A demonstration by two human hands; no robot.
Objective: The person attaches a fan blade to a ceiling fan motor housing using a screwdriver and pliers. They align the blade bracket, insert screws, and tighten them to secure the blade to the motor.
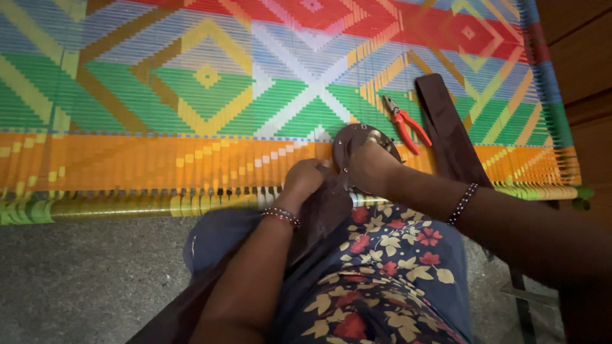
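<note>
My left hand (pixel 305 180) is closed on a fold of dark brown cloth (pixel 325 210) at the edge of the woven cot. My right hand (pixel 370 167) grips a round, dark brown disc-shaped piece (pixel 349 143) with a metal fitting on top, pressing it against the cot's orange band. The two hands sit side by side, nearly touching. Beaded bracelets circle both wrists. The cloth runs down over my lap, across a floral garment (pixel 382 267).
Red-handled pliers (pixel 405 124) lie on the colourful woven cot surface (pixel 210 95) just right of the disc. A dark brown strap (pixel 449 134) lies beside them. The cot's frame bar (pixel 127 207) runs along its near edge. Grey floor (pixel 83 280) lies below left.
</note>
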